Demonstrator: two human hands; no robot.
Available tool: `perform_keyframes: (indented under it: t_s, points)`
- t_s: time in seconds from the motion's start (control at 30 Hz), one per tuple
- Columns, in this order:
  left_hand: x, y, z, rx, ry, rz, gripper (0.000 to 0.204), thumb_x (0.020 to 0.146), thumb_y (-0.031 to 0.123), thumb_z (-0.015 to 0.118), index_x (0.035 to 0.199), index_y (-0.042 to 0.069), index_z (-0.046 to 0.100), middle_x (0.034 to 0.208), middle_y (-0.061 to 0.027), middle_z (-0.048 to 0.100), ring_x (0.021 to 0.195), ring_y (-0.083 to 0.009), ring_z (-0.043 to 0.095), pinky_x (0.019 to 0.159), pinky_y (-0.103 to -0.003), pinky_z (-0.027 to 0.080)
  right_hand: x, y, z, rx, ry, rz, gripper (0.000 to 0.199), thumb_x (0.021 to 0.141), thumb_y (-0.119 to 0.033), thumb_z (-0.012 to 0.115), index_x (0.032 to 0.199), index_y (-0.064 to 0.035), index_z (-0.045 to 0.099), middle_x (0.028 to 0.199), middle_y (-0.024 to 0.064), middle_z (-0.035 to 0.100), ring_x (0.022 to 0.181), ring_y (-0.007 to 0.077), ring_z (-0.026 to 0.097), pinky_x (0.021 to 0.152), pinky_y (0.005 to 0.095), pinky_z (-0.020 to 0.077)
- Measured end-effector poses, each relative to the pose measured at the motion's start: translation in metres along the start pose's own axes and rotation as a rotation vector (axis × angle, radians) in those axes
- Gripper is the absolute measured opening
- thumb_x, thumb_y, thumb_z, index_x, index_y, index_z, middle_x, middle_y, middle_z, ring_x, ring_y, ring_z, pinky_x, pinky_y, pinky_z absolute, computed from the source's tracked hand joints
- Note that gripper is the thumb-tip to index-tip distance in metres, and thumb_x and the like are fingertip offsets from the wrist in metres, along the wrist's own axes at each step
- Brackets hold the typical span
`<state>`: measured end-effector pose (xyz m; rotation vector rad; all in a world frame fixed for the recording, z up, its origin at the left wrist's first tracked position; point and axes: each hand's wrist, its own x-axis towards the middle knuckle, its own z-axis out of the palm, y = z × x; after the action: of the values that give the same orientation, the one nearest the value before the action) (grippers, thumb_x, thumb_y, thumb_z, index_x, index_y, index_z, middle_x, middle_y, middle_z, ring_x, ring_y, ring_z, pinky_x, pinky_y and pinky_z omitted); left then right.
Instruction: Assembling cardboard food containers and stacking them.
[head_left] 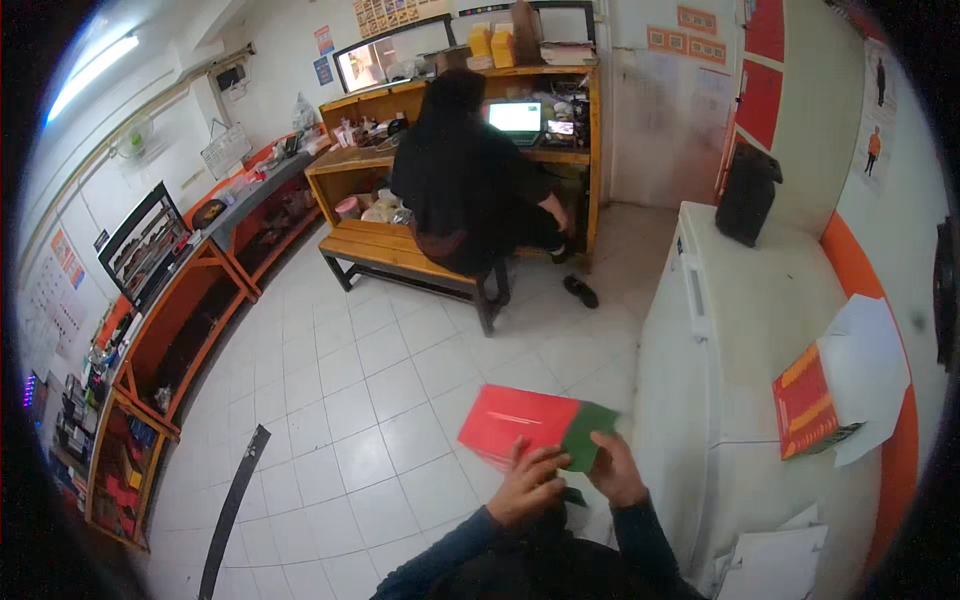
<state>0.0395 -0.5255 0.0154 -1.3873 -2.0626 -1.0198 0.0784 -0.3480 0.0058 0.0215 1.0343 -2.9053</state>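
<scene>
Head view showed a red-and-green carton (522,418) between and just beyond the hands: the left hand (530,490) lay fingers-on at its near edge, grip unclear; the right hand (618,470) pinched its green end. It looked light, crushable, best held by folded edges.

Seated person in black (450,190), wooden bench (375,250), lit laptop (515,118), white tiled floor (365,400)

From my feed, the red-and-green box (518,413) looks like smooth card (kinda matt, tbh), the bench (375,243) is wood with some sheen, and the floor (365,400) is glossy tile.
</scene>
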Motion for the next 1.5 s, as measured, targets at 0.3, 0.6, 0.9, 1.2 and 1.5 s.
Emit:
perform_keyframes:
  t_s: [0.3,0.6,0.9,1.2,1.5]
  points:
    - [0.017,0.023,-0.002,-0.702,0.64,-0.372,0.057,0.07,0.04,0.071,0.109,0.005,0.048,0.122,-0.0215,0.043,0.114,-0.0343,0.044,0.095,-0.045,0.036,0.016,0.012,0.037,0.121,0.148,0.011,0.013,0.087,-0.005,0.051,0.1,-0.005,0.052,0.099,0.0074,0.056,0.092,0.0211,0.056,0.076,0.0339,0.0491]
    - [0.003,0.001,-0.01,-0.114,0.121,-0.406,0.034,0.082,0.024,0.059,0.112,0.008,0.057,0.13,-0.019,0.038,0.12,-0.0372,0.039,0.098,-0.043,0.035,0.018,0.018,0.059,0.118,0.176,-0.169,0.011,0.089,-0.006,0.049,0.099,-0.0035,0.053,0.096,0.005,0.056,0.085,0.0151,0.057,0.072,0.0295,0.05]
    - [0.021,0.005,0.0,-0.153,0.312,-0.363,0.036,0.079,0.014,0.059,0.115,0.009,0.058,0.134,-0.0256,0.031,0.118,-0.0413,0.038,0.097,-0.044,0.032,0.012,0.02,0.07,0.063,0.182,-0.246,0.014,0.091,-0.012,0.047,0.1,-0.0022,0.051,0.094,0.0046,0.056,0.081,0.0101,0.056,0.069,0.0223,0.0511]
    - [0.031,0.037,0.008,-0.023,0.054,-0.464,0.068,0.078,0.012,0.061,0.135,0.004,0.025,0.136,-0.0271,0.02,0.111,-0.0389,0.041,0.092,-0.044,0.036,0.009,-0.002,0.055,-0.602,0.086,-0.433,0.037,0.09,-0.018,0.05,0.118,0.0053,0.045,0.103,0.0145,0.056,0.091,0.0179,0.056,0.078,0.0291,0.0462]
    - [0.035,-0.022,-0.014,-0.363,-0.002,-0.653,0.05,0.08,-0.002,0.058,0.123,0.004,0.034,0.117,-0.02,0.045,0.095,-0.0265,0.059,0.07,-0.034,0.051,-0.008,-0.044,0.019,-1.921,-0.11,-0.704,0.032,0.077,-0.011,0.064,0.109,-0.0096,0.057,0.097,0.0071,0.062,0.07,0.0239,0.059,0.067,0.032,0.0443]
